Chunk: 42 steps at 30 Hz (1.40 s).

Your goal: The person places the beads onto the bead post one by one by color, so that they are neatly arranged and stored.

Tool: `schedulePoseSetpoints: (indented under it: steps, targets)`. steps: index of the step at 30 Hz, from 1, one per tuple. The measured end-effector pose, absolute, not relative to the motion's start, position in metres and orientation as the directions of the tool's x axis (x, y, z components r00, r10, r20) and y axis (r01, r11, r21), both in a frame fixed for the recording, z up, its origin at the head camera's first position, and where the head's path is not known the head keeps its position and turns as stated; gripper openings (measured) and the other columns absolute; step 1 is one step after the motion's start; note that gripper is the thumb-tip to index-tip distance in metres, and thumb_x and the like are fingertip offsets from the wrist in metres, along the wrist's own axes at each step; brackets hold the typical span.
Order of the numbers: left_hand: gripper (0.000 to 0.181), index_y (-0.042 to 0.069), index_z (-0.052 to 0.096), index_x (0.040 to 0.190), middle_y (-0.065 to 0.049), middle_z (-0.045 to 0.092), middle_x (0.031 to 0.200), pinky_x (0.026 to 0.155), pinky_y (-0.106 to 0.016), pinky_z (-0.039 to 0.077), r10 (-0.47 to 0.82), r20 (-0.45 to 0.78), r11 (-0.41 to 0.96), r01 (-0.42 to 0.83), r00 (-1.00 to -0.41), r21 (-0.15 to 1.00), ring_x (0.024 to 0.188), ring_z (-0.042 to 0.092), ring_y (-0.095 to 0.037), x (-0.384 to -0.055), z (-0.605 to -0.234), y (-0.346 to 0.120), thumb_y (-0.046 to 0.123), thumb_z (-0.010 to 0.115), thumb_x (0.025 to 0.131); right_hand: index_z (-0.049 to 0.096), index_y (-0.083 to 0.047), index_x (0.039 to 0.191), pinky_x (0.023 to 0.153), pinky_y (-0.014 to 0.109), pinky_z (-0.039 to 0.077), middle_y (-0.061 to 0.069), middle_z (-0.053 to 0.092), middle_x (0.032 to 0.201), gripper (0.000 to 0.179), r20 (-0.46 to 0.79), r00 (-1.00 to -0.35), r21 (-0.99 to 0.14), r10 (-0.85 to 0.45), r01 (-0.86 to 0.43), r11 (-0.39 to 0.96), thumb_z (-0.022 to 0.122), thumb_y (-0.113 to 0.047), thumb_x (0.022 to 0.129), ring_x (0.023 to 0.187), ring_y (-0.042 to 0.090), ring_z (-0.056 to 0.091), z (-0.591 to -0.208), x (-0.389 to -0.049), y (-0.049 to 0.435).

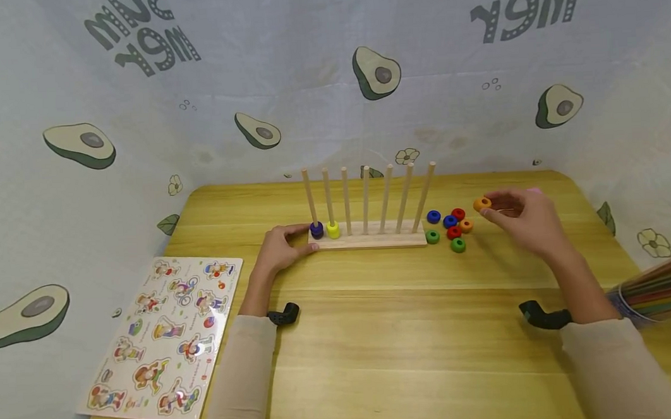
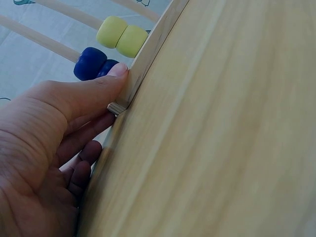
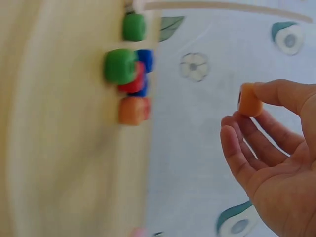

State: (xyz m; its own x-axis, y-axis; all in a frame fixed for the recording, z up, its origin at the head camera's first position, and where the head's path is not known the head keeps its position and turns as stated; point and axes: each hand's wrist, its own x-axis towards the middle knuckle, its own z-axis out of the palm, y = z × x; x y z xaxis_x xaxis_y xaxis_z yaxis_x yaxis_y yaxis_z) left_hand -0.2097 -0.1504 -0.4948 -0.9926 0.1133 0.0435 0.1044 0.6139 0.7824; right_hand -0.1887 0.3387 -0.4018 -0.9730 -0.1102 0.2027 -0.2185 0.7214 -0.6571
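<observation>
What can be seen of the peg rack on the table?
The peg rack looks like pale, unpainted wood: a long, narrow base with seven slim, upright pegs in a row. It stands on the table. Two dark blue beads sit on its leftmost peg, two yellow beads on the next; the other five are bare. The person's left hand grips its left end.

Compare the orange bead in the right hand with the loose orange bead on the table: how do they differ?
The held orange bead is pinched by the right hand above the table, while the loose orange bead rests on it. The held orange bead touches no other bead; the loose orange bead lies close beside a red bead. Both are rounded, with a hole showing.
</observation>
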Motion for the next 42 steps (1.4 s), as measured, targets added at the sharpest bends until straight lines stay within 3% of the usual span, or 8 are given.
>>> schedulePoseSetpoints:
  steps: [5,9,13,19,27,36,42]
  targets:
    - [0.057,0.025,0.070,0.136,-0.004,0.066,0.142,0.120,-0.049,0.039,0.119,0.044,0.617,0.109,-0.992,0.779,0.142,0.052,-0.028,-0.209,-0.495,-0.150,0.041,0.087,0.084,0.063,-0.007,0.137,0.072,0.003,0.045,0.010,0.067,0.125,0.047,0.208,-0.974,-0.676,-0.090,-0.210,0.706,0.066,-0.036,0.101,0.088,-0.021,0.053,-0.377,-0.184,0.326]
    - [0.057,0.025,0.070,0.136,-0.003,0.066,0.142,0.120,-0.049,0.039,0.118,0.042,0.619,0.106,-0.992,0.778,0.142,0.052,-0.028,-0.210,-0.496,-0.150,0.042,0.086,0.084,0.066,-0.008,0.134,0.075,0.003,0.045,-0.016,0.063,0.113,0.041,0.288,-0.952,-0.692,-0.104,-0.282,0.665,0.069,-0.032,0.100,0.091,-0.016,0.057,-0.358,-0.184,0.313]
    - [0.057,0.025,0.070,0.136,-0.003,0.066,0.142,0.120,-0.049,0.039,0.118,0.045,0.628,0.109,-0.992,0.771,0.142,0.052,-0.028,-0.210,-0.495,-0.151,0.043,0.086,0.084,0.068,-0.007,0.131,0.081,0.003,0.045,-0.026,0.061,0.107,0.037,0.367,-0.921,-0.701,-0.127,-0.364,0.614,0.072,-0.025,0.099,0.094,-0.009,0.060,-0.344,-0.184,0.297]
    - [0.057,0.026,0.069,0.137,-0.003,0.066,0.142,0.120,-0.050,0.039,0.125,0.042,0.631,0.112,-0.991,0.768,0.142,0.052,-0.028,-0.211,-0.492,-0.151,0.043,0.086,0.084,0.069,-0.007,0.130,0.085,0.004,0.044,-0.020,0.065,0.108,0.035,0.422,-0.895,-0.711,-0.147,-0.427,0.559,0.074,-0.020,0.097,0.097,-0.003,0.061,-0.326,-0.186,0.272]
    - [0.058,0.029,0.069,0.136,-0.003,0.065,0.143,0.120,-0.051,0.038,0.116,0.026,0.615,0.092,-0.993,0.783,0.143,0.051,-0.029,-0.209,-0.492,-0.150,0.044,0.086,0.084,0.069,-0.012,0.130,0.094,0.013,0.047,0.005,0.070,0.122,0.036,0.411,-0.883,-0.709,-0.228,-0.466,0.529,0.072,-0.028,0.099,0.103,0.006,0.062,-0.307,-0.200,0.227]
    - [0.056,0.025,0.070,0.136,-0.006,0.065,0.144,0.120,-0.050,0.039,0.107,0.028,0.637,0.090,-0.994,0.766,0.142,0.051,-0.030,-0.208,-0.491,-0.152,0.043,0.085,0.085,0.069,-0.010,0.131,0.095,0.033,0.051,0.007,0.071,0.121,0.036,0.379,-0.869,-0.702,-0.317,-0.493,0.513,0.070,-0.029,0.100,0.109,0.021,0.065,-0.305,-0.215,0.183]
    - [0.056,0.025,0.069,0.137,-0.006,0.064,0.144,0.121,-0.050,0.038,0.111,0.027,0.625,0.091,-0.993,0.775,0.143,0.050,-0.029,-0.208,-0.490,-0.150,0.041,0.085,0.085,0.069,-0.008,0.130,0.098,0.043,0.053,0.008,0.072,0.120,0.036,0.365,-0.856,-0.693,-0.367,-0.513,0.506,0.072,-0.024,0.099,0.109,0.022,0.066,-0.303,-0.218,0.158]
